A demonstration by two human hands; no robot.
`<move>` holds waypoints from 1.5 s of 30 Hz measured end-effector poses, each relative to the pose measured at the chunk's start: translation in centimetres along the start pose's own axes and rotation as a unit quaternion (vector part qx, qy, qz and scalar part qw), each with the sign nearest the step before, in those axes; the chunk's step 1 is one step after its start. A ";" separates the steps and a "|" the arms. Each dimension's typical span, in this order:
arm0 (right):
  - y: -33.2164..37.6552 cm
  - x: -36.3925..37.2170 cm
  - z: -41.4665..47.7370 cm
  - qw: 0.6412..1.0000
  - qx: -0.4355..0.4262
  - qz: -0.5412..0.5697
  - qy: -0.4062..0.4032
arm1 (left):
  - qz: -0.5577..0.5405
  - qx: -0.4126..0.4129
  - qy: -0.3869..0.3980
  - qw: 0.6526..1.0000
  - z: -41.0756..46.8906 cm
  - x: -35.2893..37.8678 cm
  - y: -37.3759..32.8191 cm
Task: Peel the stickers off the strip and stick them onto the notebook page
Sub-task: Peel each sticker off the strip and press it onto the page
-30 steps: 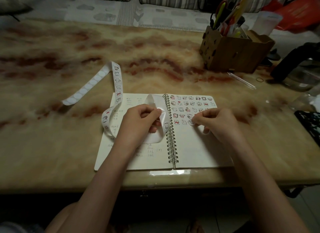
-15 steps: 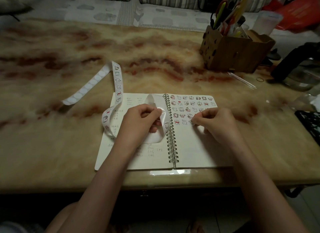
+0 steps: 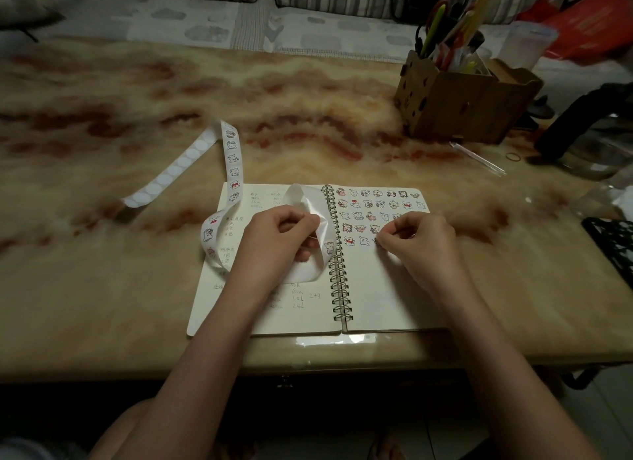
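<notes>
Marbled tabletop (image 3: pixel 102 288), near edge: 1 open spiral notebook (image 3: pixel 376 302), 1 strip (image 3: pixel 234 158) trailing far-left, 5 rows of stickers (image 3: pixel 366 204) on right page. 2 hands: left hand (image 3: pixel 274 240) over left page, fingers curled, pinching strip loop; right hand (image 3: pixel 421 244) thumb + forefinger pinched tog. on last sticker (image 3: pixel 376 241), row 5.

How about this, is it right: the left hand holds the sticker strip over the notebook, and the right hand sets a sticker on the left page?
Not quite: the head view shows the right hand setting its sticker on the right page, not the left. The left hand does hold the sticker strip over the notebook.
</notes>
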State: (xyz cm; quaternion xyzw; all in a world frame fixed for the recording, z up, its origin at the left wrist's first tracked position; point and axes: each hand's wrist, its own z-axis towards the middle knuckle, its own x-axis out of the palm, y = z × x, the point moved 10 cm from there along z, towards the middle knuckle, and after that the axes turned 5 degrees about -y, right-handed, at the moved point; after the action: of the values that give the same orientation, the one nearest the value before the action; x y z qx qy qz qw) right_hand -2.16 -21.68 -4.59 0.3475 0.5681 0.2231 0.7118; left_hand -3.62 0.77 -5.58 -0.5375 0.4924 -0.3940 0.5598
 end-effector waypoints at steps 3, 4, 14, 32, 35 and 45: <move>0.1 -0.1 0.0 1.000 -0.006 0.000 0.005 | -0.001 -0.001 0.000 1.000 0.0 0.0 0.0; 0.0 -0.1 0.0 1.000 -0.005 0.004 0.006 | -0.001 -0.001 0.001 1.000 0.0 0.0 0.0; -0.3 -0.3 0.5 1.000 -0.002 0.024 0.017 | 0.004 0.003 0.001 1.000 -0.1 0.0 -0.1; 6.6 2.6 -3.0 0.940 -0.091 0.304 0.123 | -0.055 0.031 -0.024 0.998 -0.4 -0.4 -1.8; 7.1 2.9 -3.3 0.939 -0.098 0.305 0.121 | -0.066 0.026 -0.026 0.997 -0.4 -0.4 -1.8; 6.4 2.5 -2.9 0.952 -0.086 0.284 0.079 | -0.063 0.006 0.013 0.998 -0.7 0.2 -1.5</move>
State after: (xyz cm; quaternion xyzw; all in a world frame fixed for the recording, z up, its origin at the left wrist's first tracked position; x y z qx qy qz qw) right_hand -3.86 -14.98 -1.73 0.4134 0.4795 0.4906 0.5987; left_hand -4.11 0.24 -4.13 -0.5593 0.4624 -0.4385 0.5302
